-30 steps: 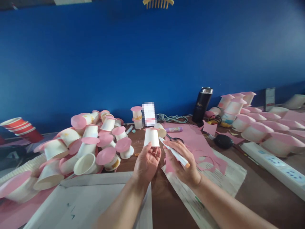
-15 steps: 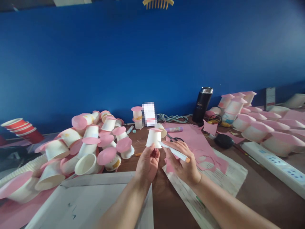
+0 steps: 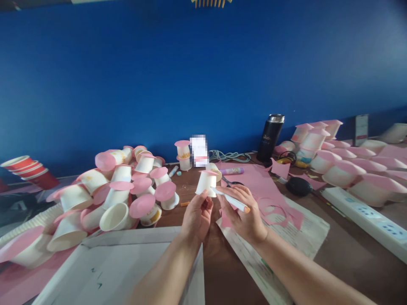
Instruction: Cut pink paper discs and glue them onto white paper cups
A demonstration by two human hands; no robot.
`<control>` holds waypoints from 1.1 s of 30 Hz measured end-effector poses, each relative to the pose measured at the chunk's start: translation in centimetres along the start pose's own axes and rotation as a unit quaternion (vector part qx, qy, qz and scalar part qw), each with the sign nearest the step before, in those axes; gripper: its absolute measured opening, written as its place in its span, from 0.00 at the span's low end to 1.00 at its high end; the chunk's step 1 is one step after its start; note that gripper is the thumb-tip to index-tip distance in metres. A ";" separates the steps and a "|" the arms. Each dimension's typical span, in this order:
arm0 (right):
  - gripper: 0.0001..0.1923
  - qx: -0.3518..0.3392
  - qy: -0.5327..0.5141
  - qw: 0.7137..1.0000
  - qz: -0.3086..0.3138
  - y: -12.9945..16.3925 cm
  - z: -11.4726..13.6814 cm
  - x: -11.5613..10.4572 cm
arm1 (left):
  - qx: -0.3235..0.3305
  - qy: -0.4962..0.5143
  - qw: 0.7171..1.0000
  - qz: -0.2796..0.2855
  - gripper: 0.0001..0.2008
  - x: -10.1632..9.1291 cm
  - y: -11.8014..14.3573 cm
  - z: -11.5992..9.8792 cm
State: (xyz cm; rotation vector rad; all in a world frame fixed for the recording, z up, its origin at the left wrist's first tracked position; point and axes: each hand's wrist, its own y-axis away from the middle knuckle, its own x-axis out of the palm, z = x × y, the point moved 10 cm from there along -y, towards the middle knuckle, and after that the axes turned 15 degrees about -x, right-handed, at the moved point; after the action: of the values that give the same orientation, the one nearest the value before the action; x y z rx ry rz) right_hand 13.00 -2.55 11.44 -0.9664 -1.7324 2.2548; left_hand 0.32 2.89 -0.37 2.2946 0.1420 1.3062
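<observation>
Far left: stack of red cups point(image 3: 27, 169) at the table point(image 3: 343, 258) edge, then a heap of white cups with pink lids point(image 3: 127, 190). Centre: left hand point(image 3: 197, 218) raised, fingers pinched on the bottom rim of an upturned white paper cup point(image 3: 206, 183) with a pink disc on top, held above the table. Right hand point(image 3: 243, 216) just beside it, fingers closed around a white marker point(image 3: 230, 200), tip touching the cup. Pink paper sheet point(image 3: 254, 180) behind, black flask point(image 3: 269, 137), power strip point(image 3: 365, 220) far right.

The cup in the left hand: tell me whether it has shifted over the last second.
Yes. The cup in the left hand has drifted slightly right, toward the scissors, and the marker in the right hand touches it.
</observation>
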 end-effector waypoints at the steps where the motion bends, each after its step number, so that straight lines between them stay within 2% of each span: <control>1: 0.13 0.001 0.002 1.000 0.001 0.0 0.0 0.0 | 0.000 -0.001 1.000 0.002 0.07 0.0 0.0 0.0; 14: 0.13 0.002 0.014 1.000 0.013 0.2 -0.1 0.2 | 0.002 -0.012 1.000 0.024 0.07 0.1 -0.3 0.1; 33: 0.12 0.007 0.024 0.999 0.025 0.0 -0.2 0.3 | 0.003 -0.019 0.999 0.027 0.09 0.3 -0.1 0.1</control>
State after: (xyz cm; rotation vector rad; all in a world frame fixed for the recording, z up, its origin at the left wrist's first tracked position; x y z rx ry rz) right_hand 12.87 -2.29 11.25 -1.0619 -1.6896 2.2512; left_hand 0.64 3.07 -0.23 2.3408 0.0724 1.2889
